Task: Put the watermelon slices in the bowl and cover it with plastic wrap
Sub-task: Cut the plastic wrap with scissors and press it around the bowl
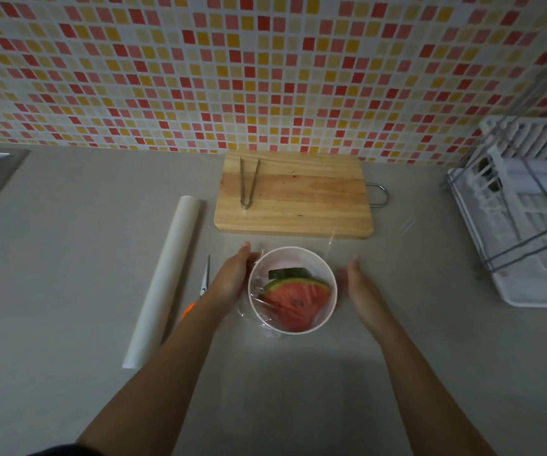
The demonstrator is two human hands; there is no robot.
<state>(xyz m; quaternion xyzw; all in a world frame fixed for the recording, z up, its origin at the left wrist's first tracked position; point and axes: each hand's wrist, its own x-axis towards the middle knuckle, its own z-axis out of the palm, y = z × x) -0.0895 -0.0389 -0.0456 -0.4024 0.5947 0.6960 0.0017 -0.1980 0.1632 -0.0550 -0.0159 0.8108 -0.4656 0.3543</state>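
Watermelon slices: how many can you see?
2. One red slice lies in the bowl under the wrap; another's green rind shows behind it. More may be hidden.

A pale bowl (292, 289) stands on the grey surface (68, 258), holding watermelon slices (295, 296) under a clear sheet of plastic wrap (328, 245) that spreads past the rim. The left hand (232, 274) lies flat against the bowl's left side; the right hand (356, 284) is flat and open just beside its right side. Left of the arms lie scissors (203, 281) with an orange handle and a roll of wrap (166, 281). Behind the bowl, metal tongs (248, 182) rest on a wooden cutting board (298, 195). A white dish rack (529, 218) stands at the right.
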